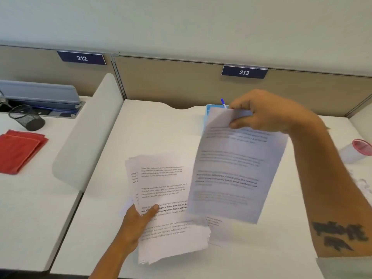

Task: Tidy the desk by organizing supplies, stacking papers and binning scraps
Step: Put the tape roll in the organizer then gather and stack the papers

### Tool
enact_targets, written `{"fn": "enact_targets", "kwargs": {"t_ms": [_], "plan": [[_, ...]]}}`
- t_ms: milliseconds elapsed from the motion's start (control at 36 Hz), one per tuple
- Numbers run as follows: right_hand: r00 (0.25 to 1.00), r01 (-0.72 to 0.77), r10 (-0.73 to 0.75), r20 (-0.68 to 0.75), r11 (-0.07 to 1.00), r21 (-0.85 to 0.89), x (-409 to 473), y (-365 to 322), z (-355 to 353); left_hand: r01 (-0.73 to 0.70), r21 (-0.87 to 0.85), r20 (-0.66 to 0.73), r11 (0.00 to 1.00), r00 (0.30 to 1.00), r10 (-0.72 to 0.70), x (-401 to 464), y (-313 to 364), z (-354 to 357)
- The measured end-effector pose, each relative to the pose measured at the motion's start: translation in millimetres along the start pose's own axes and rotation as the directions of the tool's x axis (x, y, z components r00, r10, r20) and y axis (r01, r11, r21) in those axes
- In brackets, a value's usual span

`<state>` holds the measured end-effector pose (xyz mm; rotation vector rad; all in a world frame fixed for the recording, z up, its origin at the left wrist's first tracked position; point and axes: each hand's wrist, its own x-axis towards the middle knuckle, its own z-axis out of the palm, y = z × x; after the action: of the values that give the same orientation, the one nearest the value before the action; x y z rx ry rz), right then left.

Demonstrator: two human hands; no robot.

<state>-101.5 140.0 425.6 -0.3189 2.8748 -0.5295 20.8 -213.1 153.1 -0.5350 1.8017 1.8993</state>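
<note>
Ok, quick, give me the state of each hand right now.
Left hand: grips the stack of papers on the desk, thumb on top.
Right hand: pinches the top edge of a lifted printed sheet.

- You have one view only, from the camera on your head, so no second view shares any part of the scene.
- It looks forward and down from above the white counter (165, 133), which fills the lower frame.
- It faces the beige partition (181, 81) at the counter's far edge, with the pale wall above it.
- It sits close: your hands and forearms rise from the bottom edge and reach mid-frame, and the near sheets are partly readable.
- The wide angle takes in the neighbouring counter (30, 198) on the left and bends straight edges near the borders.
</note>
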Motion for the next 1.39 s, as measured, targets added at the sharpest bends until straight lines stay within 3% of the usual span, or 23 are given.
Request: {"fn": "enact_targets", "kwargs": {"t_ms": [333, 722, 917, 972, 1056, 1167, 1306, 1389], "plan": [[0.943, 0.022, -0.030, 0.331, 0.999, 0.027, 47, -45, 112, -0.014, -0.033, 0.161, 0.999, 0.987, 0.019, -16, 17, 23], [0.957, -0.039, 0.050, 0.286, 0.998, -0.045, 43, -67, 160, 0.070, -0.115, 0.161, 0.991, 0.986, -0.051, -22, 7, 18], [0.965, -0.037, 0.018, 0.263, 0.997, 0.065, 50, -69, 179, 0.117, -0.084, 0.196, 0.990, 0.976, -0.099, -15, -2, 12], [0.980, -0.061, 0.025, 0.197, 0.982, 0.178, 53, -63, 184, 0.108, -0.087, 0.177, 0.990, 0.980, -0.091, -13, -3, 8], [0.989, -0.117, 0.141, -0.039, 0.923, 0.366, 62, -44, 196, 0.077, -0.092, 0.115, 0.993, 0.991, -0.066, -11, -3, -2], [0.895, -0.242, 0.386, -0.224, 0.842, 0.482, 71, -13, 224, 0.044, -0.087, 0.008, 0.995, 0.999, -0.044, -11, -5, -26], [0.891, -0.374, 0.449, -0.068, 0.810, 0.453, 69, 13, 278, 0.031, -0.124, -0.141, 0.992, 0.989, -0.049, -11, -9, -62], [0.901, -0.420, 0.434, 0.024, 0.855, 0.305, 71, 16, 306, -0.001, -0.158, -0.210, 0.987, 0.977, -0.033, -12, -6, -75]]}}
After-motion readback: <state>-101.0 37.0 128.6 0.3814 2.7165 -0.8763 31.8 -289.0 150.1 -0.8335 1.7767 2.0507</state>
